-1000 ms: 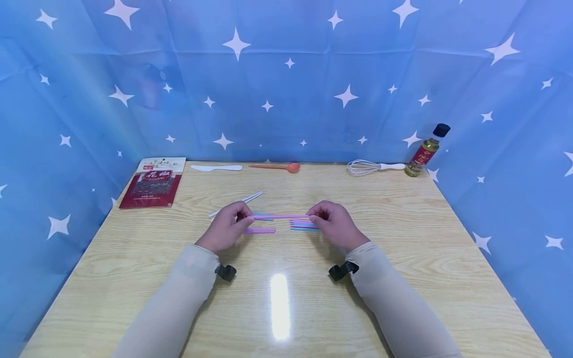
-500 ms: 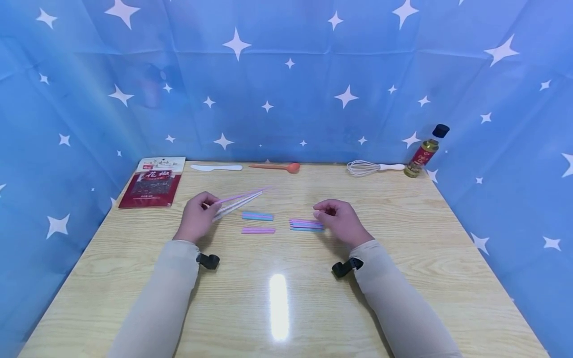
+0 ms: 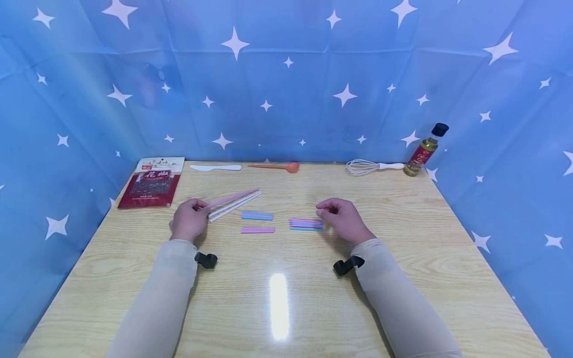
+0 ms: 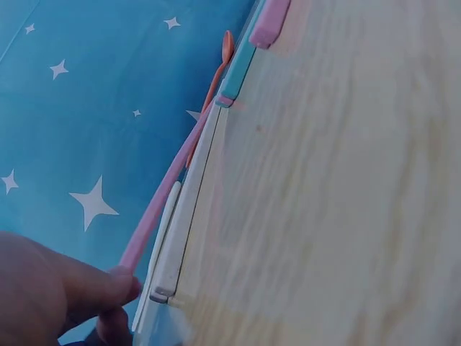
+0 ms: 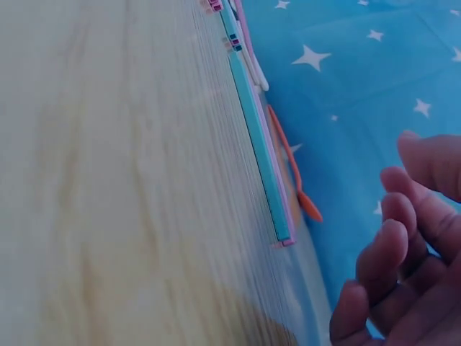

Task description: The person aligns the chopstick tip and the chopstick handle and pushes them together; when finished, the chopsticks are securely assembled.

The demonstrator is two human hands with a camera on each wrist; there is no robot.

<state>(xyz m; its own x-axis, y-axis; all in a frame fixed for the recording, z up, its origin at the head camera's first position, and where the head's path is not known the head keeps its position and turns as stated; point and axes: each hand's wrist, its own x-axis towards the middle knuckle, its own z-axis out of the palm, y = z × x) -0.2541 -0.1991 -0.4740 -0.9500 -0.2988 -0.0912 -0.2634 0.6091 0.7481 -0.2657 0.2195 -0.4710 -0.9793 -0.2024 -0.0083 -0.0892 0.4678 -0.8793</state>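
With thumb and fingertips my left hand pinches the near end of a long, thin pink stick. This stick slants away to the right along two white sticks lying on the table. The left wrist view shows the pinched end of the pink stick and the white sticks' square ends. My right hand hovers with loosely bent fingers around nothing, beside a row of blue, purple and pink sticks. Between the hands lie a blue-and-pink bundle and a pink-purple bundle.
Along the back edge of the wooden table are a red spice packet, a white knife, an orange spoon, a whisk and an oil bottle. A blue star curtain hangs behind.
My left hand has carried the pink stick left, from between both hands, and lowered it beside the white sticks. My right hand has let go of its end and stayed almost in place.
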